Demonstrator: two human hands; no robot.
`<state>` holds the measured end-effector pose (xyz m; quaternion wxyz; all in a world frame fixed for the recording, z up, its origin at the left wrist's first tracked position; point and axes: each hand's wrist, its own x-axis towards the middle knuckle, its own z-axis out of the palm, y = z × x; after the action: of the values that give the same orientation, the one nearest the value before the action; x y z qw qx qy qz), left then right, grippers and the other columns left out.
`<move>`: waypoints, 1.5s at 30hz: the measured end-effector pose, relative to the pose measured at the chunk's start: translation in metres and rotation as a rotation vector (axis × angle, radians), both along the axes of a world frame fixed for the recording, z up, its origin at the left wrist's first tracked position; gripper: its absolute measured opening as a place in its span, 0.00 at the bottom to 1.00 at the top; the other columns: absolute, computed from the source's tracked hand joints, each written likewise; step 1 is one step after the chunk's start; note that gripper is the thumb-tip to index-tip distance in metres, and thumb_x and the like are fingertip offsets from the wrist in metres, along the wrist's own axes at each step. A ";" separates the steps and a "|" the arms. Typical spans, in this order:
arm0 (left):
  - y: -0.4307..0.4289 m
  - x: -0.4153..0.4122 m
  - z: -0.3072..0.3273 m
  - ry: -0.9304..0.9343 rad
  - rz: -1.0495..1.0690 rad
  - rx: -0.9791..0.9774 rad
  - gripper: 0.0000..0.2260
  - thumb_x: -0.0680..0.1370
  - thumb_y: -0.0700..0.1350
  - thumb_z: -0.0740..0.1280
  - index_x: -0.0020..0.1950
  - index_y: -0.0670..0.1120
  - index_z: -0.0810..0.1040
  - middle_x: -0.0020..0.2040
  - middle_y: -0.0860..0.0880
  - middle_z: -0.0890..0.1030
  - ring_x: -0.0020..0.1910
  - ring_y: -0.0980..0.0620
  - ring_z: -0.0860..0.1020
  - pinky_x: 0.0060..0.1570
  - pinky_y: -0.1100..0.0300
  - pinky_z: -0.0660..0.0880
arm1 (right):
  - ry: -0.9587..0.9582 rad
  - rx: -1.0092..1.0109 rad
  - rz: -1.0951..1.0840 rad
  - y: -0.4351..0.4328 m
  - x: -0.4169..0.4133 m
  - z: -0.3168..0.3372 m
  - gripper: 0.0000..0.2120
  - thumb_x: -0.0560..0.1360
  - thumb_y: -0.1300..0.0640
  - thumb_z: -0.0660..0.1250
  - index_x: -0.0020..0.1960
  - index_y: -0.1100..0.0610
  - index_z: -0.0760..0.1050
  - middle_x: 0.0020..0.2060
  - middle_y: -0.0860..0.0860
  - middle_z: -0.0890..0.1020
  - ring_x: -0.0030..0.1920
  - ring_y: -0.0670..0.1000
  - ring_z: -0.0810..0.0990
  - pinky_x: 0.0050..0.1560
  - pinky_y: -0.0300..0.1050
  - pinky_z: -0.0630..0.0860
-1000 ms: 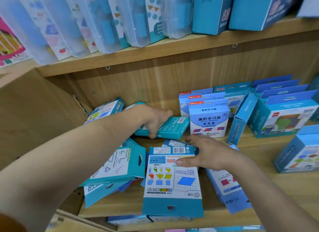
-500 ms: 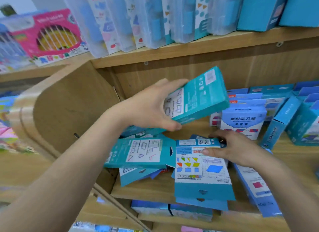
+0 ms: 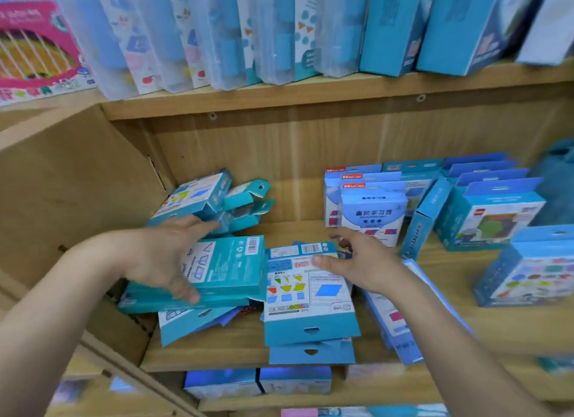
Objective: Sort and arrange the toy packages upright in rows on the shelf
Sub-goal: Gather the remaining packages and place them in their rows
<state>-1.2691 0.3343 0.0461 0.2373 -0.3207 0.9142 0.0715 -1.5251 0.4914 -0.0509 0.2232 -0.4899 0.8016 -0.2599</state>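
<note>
Teal and pale-blue cardboard crowds the wooden shelf [image 3: 223, 351]. Left hand [image 3: 164, 258] grasps a teal package [image 3: 226, 267], barcode side up: thumb on the near edge, fingers reaching over the far edge. The package lies flat atop a loose pile at the shelf's left front. Right hand [image 3: 366, 261] is relaxed, fingers spread, holding nothing. Its thumb rests on the shapes package [image 3: 307, 295], top of a flat stack mid-shelf, just beside the teal one. Behind the left hand, tipped boxes [image 3: 198, 196] lean by the side wall. Pale blue boxes [image 3: 372, 218] stand upright in a row toward the back. Another flat package [image 3: 394, 320] seems to lie beneath the right forearm; too blurred to read. Clear cases [image 3: 217, 28] line the board above.
</note>
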 end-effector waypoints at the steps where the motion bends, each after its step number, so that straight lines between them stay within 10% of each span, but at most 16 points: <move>1: 0.005 -0.007 0.010 0.051 -0.002 -0.037 0.48 0.66 0.64 0.72 0.76 0.57 0.46 0.74 0.55 0.58 0.72 0.54 0.58 0.71 0.58 0.57 | -0.028 -0.031 -0.042 0.003 -0.002 0.001 0.35 0.67 0.31 0.64 0.68 0.47 0.67 0.61 0.47 0.76 0.60 0.49 0.75 0.57 0.48 0.75; 8: 0.038 -0.138 0.029 0.575 -0.382 -0.233 0.30 0.70 0.58 0.72 0.69 0.53 0.69 0.59 0.51 0.74 0.59 0.52 0.73 0.58 0.60 0.69 | -0.142 -0.388 -0.387 0.015 -0.031 0.014 0.23 0.77 0.51 0.64 0.70 0.51 0.65 0.62 0.53 0.76 0.59 0.51 0.76 0.54 0.47 0.74; 13: 0.032 -0.237 -0.013 0.404 -0.526 -0.308 0.45 0.65 0.63 0.73 0.74 0.47 0.58 0.72 0.48 0.63 0.69 0.45 0.63 0.65 0.50 0.67 | 0.424 -0.356 -0.260 0.016 -0.044 0.031 0.26 0.74 0.62 0.63 0.71 0.55 0.64 0.62 0.55 0.76 0.60 0.58 0.73 0.55 0.50 0.70; 16: 0.029 -0.266 -0.031 0.362 -0.520 -0.330 0.44 0.65 0.62 0.73 0.74 0.49 0.57 0.71 0.48 0.63 0.67 0.44 0.65 0.61 0.49 0.70 | 0.714 -0.261 -0.223 0.013 -0.064 0.052 0.25 0.72 0.56 0.65 0.67 0.49 0.65 0.60 0.49 0.76 0.62 0.55 0.70 0.55 0.54 0.68; 25: 0.018 -0.263 -0.051 0.457 -0.410 -0.348 0.35 0.68 0.55 0.72 0.70 0.55 0.58 0.59 0.50 0.68 0.61 0.49 0.66 0.54 0.50 0.61 | 0.560 0.193 -0.079 -0.003 -0.120 0.070 0.42 0.65 0.35 0.70 0.72 0.47 0.56 0.67 0.48 0.69 0.70 0.51 0.61 0.59 0.57 0.61; 36: 0.006 -0.246 -0.049 0.432 -0.296 -0.213 0.43 0.69 0.53 0.73 0.75 0.58 0.48 0.70 0.52 0.62 0.68 0.48 0.60 0.61 0.42 0.68 | 0.651 0.577 0.149 0.013 -0.141 0.090 0.39 0.64 0.48 0.77 0.70 0.40 0.62 0.71 0.44 0.63 0.72 0.52 0.54 0.58 0.58 0.64; 45: 0.005 -0.247 -0.052 0.472 -0.332 -0.157 0.46 0.69 0.53 0.75 0.76 0.55 0.47 0.71 0.50 0.62 0.67 0.48 0.60 0.67 0.53 0.64 | 0.870 0.307 0.136 0.001 -0.162 0.078 0.25 0.70 0.51 0.73 0.65 0.48 0.72 0.59 0.49 0.77 0.65 0.51 0.65 0.53 0.52 0.62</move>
<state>-1.5157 0.3397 -0.0057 0.0009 -0.1586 0.9868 0.0334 -1.6870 0.4925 0.0276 -0.0472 -0.5661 0.8161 0.1066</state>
